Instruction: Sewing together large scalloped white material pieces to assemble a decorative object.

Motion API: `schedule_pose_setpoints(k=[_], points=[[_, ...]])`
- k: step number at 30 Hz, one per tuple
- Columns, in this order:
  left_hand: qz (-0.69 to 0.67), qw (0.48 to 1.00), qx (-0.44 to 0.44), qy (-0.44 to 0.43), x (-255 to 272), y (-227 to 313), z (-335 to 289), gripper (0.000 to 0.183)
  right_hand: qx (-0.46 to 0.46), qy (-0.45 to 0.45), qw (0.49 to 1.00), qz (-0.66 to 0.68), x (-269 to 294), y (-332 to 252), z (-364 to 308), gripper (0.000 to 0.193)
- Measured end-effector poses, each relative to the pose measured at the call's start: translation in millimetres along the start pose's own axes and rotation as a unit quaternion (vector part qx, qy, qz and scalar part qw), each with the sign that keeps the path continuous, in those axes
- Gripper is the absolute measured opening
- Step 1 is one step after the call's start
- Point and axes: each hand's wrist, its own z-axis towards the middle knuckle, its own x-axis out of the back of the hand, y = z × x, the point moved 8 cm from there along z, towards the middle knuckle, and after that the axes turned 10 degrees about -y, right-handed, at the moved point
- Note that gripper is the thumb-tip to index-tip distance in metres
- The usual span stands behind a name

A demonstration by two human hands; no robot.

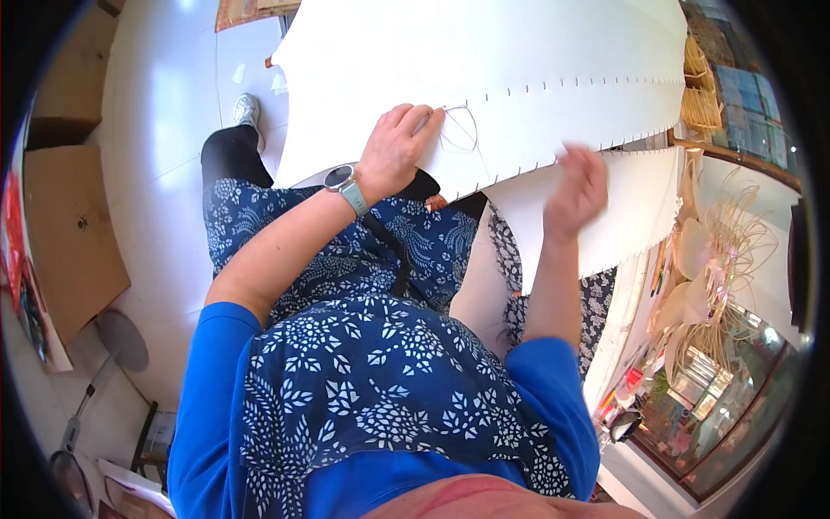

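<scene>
Stitching a white paper canopy across my lap.

I see the white paper canopy filling the view from eleven to two o'clock, its panels smooth, with a row of small stitch marks along the seam and a loop of thin white thread near centre. My left hand, a wristwatch on it, presses curled fingers on the panel edge beside that loop. My right hand, at three o'clock of it, is motion-blurred against the lower panel; I cannot tell its grip.
</scene>
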Motion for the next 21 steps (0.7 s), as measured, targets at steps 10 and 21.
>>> schedule_pose_setpoints(k=[10,21], points=[[0.033,0.998,-0.006,-0.048,0,5,10,0.07,-0.217,-0.027,0.954,0.205,-105,126,-100,0.033],[0.053,0.998,-0.017,-0.041,8,19,12,0.067,-0.294,-0.025,0.723,0.625,-191,150,-81,0.047]])
